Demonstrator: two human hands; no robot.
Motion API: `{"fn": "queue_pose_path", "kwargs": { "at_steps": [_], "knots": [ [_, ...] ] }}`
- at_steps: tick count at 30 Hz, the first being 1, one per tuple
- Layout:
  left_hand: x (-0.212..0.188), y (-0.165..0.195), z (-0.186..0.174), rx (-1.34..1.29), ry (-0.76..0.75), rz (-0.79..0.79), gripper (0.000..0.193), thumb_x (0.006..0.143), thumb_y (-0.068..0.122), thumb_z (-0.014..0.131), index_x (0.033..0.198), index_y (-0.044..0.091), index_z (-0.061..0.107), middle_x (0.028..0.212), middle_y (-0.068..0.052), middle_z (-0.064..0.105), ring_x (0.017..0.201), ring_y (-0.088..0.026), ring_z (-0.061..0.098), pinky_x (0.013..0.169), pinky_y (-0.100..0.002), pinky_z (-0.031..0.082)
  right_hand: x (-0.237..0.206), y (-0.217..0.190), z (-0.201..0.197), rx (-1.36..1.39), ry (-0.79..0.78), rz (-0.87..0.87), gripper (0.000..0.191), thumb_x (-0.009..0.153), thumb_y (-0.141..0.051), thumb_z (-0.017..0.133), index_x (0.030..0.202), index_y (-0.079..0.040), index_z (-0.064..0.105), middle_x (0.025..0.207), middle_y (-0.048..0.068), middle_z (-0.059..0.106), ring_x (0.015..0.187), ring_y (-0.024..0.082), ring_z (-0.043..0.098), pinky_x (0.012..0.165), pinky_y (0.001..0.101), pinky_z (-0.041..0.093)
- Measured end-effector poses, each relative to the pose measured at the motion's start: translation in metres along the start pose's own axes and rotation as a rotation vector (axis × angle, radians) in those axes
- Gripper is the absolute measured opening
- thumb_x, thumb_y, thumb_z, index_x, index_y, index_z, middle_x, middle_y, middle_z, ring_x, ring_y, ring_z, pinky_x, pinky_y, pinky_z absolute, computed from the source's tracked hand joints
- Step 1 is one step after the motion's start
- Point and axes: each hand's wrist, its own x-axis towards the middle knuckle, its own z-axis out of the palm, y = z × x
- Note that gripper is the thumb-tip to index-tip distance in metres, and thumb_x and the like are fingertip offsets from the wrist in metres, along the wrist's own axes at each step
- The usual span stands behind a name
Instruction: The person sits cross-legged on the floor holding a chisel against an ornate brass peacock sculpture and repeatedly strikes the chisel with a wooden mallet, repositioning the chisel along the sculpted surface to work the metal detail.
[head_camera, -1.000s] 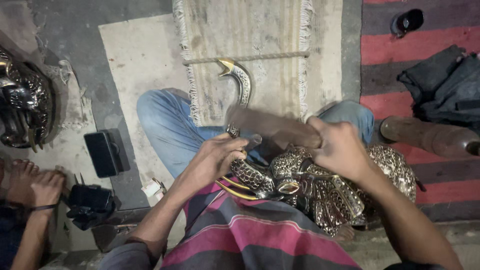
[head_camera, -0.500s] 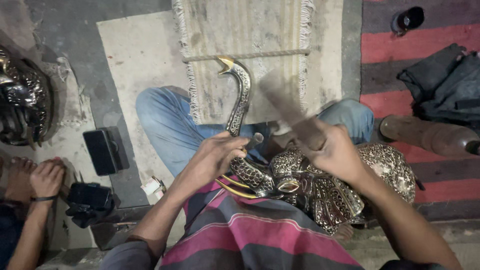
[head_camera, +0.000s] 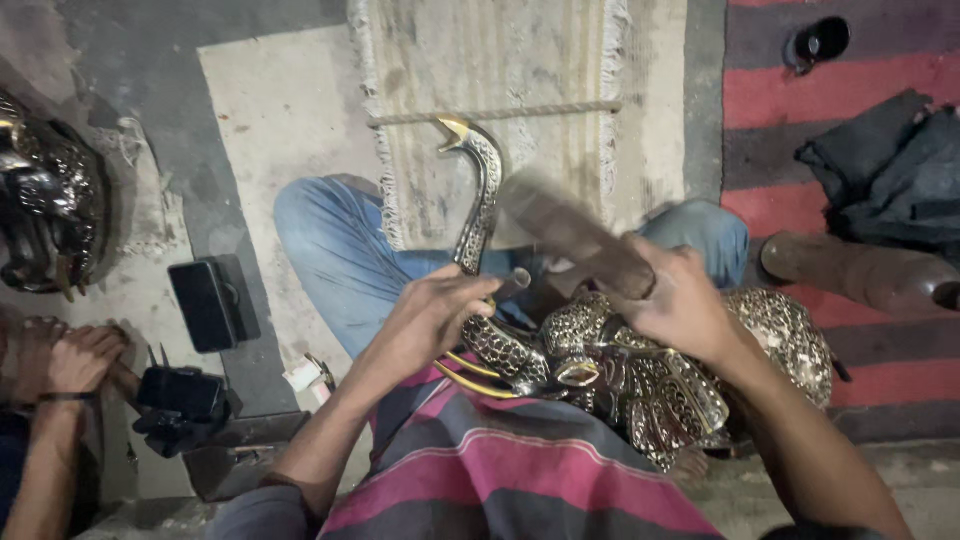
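Fingers (head_camera: 455, 300) of left hand (head_camera: 430, 320) curled narrow around a short dark punch (head_camera: 512, 284), tip set against the base of the neck of the brass peacock figure (head_camera: 640, 370). Right hand (head_camera: 680, 300) wrapped tight on a wooden mallet (head_camera: 570, 232), blurred, head raised above and just right of the punch. Peacock resting across the lap, on blue jeans (head_camera: 340, 260); long neck (head_camera: 482, 200) running up and away toward the fringed mat (head_camera: 500, 60), body spread to the right under the right wrist. Punch axis tilted up-right, pointing toward the mallet. Left hand nearer the neck, right nearer the body. Another person's hands (head_camera: 70, 355) at far left, well apart, beside a black box (head_camera: 212, 303).
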Motion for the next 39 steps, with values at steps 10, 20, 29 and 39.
{"fn": "queue_pose_path", "kwargs": {
  "at_steps": [10,20,29,39],
  "knots": [
    [-0.001,0.002,0.01,0.009,0.092,-0.03,0.032,0.094,0.007,0.069,0.123,-0.003,0.063,0.096,-0.016,0.074,0.076,-0.033,0.061,0.07,-0.042,0.05,-0.001,0.0,-0.003,-0.34,-0.003,0.165,0.033,0.072,-0.009,0.072,0.104,-0.006,0.065,0.071,0.019,0.07,0.066,0.037,0.07,0.06,0.0453,0.055],
    [-0.003,-0.004,0.011,0.047,0.056,0.027,0.028,0.096,0.007,0.068,0.123,-0.001,0.064,0.102,-0.014,0.075,0.083,-0.032,0.067,0.077,-0.042,0.051,0.004,0.012,0.001,-0.376,-0.118,0.251,0.029,0.076,-0.015,0.07,0.1,-0.004,0.06,0.063,0.016,0.067,0.056,0.036,0.069,0.057,0.045,0.054],
    [-0.012,0.005,0.005,-0.036,0.033,-0.081,0.027,0.093,0.01,0.071,0.115,-0.003,0.065,0.097,-0.017,0.072,0.084,-0.035,0.066,0.074,-0.043,0.053,-0.01,-0.028,-0.011,-0.294,-0.104,0.403,0.034,0.08,-0.023,0.08,0.107,-0.01,0.064,0.059,0.015,0.066,0.054,0.031,0.071,0.054,0.0444,0.056],
    [-0.004,-0.002,-0.005,-0.059,-0.122,0.013,0.013,0.094,0.008,0.068,0.106,0.003,0.07,0.094,-0.015,0.071,0.093,-0.034,0.065,0.081,-0.042,0.052,-0.054,-0.1,0.031,-0.138,0.072,0.083,0.081,0.081,-0.017,0.082,0.151,-0.005,0.042,0.107,0.02,0.076,0.088,0.025,0.078,0.073,0.0337,0.06]
  ]
}}
